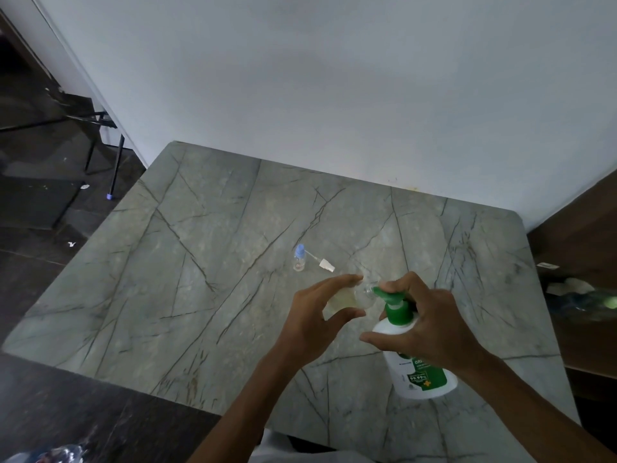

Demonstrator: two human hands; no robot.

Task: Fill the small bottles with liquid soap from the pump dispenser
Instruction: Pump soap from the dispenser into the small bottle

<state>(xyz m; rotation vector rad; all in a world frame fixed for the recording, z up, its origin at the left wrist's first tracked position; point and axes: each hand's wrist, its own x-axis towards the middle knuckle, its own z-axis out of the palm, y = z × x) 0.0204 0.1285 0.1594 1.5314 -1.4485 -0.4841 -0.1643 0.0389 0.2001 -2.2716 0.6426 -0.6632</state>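
Note:
My left hand (317, 315) holds a small clear bottle (350, 299) between thumb and fingers, tilted, with pale yellow liquid inside. Its open neck sits right at the green nozzle of the pump dispenser (422, 379), a white bottle with a green label standing on the marble table (200, 279). My right hand (430, 329) grips the dispenser, fingers curled over the green pump head and thumb on the white shoulder. Behind my hands stands a second small bottle with a blue cap (299, 259). A white spray cap with its thin tube (325, 264) lies beside it.
The table's back edge meets a white wall (334, 95). Dark floor and black chair legs (113, 168) lie to the left. A brown wooden surface (581, 248) with crumpled plastic is on the right. Shiny plastic (56, 454) shows at the bottom left.

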